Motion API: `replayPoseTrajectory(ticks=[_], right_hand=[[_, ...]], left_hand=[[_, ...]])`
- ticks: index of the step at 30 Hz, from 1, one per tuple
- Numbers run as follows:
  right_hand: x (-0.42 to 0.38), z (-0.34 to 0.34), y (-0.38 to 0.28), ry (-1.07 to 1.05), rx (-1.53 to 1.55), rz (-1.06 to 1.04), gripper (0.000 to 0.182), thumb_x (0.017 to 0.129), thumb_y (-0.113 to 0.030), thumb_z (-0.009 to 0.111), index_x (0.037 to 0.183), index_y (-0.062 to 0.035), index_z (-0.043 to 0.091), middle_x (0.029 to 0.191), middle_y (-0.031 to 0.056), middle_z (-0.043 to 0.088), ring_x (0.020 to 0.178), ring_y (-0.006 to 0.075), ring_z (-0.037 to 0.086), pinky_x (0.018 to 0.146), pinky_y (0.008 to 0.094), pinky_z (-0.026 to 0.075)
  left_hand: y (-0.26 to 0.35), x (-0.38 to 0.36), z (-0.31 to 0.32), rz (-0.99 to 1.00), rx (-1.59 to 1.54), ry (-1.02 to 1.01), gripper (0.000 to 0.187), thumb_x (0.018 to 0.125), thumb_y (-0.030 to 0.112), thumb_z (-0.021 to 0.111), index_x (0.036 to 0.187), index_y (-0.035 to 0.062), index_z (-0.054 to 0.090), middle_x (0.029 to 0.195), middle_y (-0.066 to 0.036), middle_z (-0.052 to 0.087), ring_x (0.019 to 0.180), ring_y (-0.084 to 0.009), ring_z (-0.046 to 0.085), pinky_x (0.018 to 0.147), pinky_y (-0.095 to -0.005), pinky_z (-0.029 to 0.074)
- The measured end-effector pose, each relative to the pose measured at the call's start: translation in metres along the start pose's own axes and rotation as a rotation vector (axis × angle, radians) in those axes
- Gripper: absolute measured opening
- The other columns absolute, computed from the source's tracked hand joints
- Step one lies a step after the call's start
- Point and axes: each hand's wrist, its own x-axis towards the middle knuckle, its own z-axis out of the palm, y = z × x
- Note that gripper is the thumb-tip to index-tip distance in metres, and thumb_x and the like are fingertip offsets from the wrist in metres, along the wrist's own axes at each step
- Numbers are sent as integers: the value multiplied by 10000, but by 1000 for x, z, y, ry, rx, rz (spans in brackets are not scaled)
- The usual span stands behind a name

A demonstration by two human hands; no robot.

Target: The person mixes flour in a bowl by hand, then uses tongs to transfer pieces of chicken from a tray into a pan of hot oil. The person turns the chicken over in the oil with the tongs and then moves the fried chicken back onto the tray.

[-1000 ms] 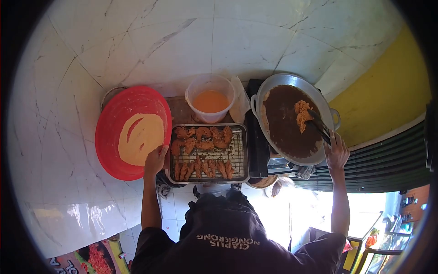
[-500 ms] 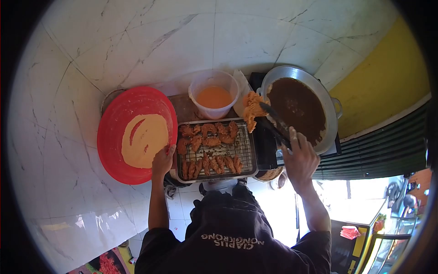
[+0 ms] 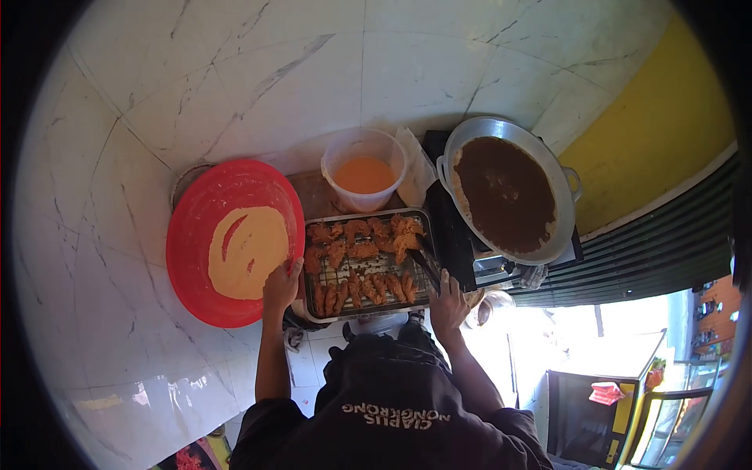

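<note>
My left hand (image 3: 282,285) grips the rim of a red basin (image 3: 188,258) that holds pale flour (image 3: 254,254). In my right hand (image 3: 448,304) are dark tongs (image 3: 427,269), their tips at a golden fried piece (image 3: 406,235) over the right end of a metal tray (image 3: 432,294) with a wire rack. Two rows of browner fried pieces lie on the rack, several in each. Whether the tongs still pinch the golden piece cannot be made out.
Behind the tray stands a clear tub (image 3: 364,196) of orange liquid. A wide metal pan (image 3: 565,200) of dark oil sits on a stove at the right. A tiled wall (image 3: 313,78) rises behind. A glass-fronted cabinet (image 3: 583,407) is at lower right.
My right hand has moved left and down with the tongs, bringing the golden piece from beside the oil pan to the tray. My left hand stays at the basin's rim.
</note>
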Motion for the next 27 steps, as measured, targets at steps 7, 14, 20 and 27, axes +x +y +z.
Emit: replayPoseTrajectory(ticks=[7, 14, 20, 27], right_hand=[[15, 19, -11, -282, 30, 241, 526, 815, -270, 642, 1287, -105, 480, 1146, 112, 560, 815, 323, 658, 627, 438, 542], [32, 31, -19, -414, 43, 312, 548, 820, -257, 651, 1298, -81, 451, 1103, 151, 549, 815, 375, 644, 689, 452, 531], [28, -10, -23, -489, 73, 314, 593, 792, -248, 678, 1287, -23, 442, 1067, 180, 538, 834, 384, 632, 703, 467, 518], [51, -95, -21, -304, 253, 124, 598, 797, -303, 678, 1280, -11, 480, 1052, 159, 554, 789, 348, 651, 664, 432, 523]], left_hand=[[-1, -1, 0, 3, 18, -7, 671, 901, 620, 361, 1150, 43, 598, 990, -234, 644, 977, -417, 596, 830, -470, 461], [-1, 1, -1, 10, 4, -5, 666, 902, 617, 364, 1143, 44, 601, 980, -236, 646, 974, -414, 599, 824, -470, 463], [-3, 2, 2, 5, -19, -4, 685, 897, 623, 372, 1154, 28, 596, 1007, -232, 643, 996, -404, 595, 831, -458, 464], [9, -4, -3, -51, 15, -6, 669, 898, 605, 395, 1173, 28, 592, 1051, -231, 635, 1015, -393, 594, 853, -445, 462]])
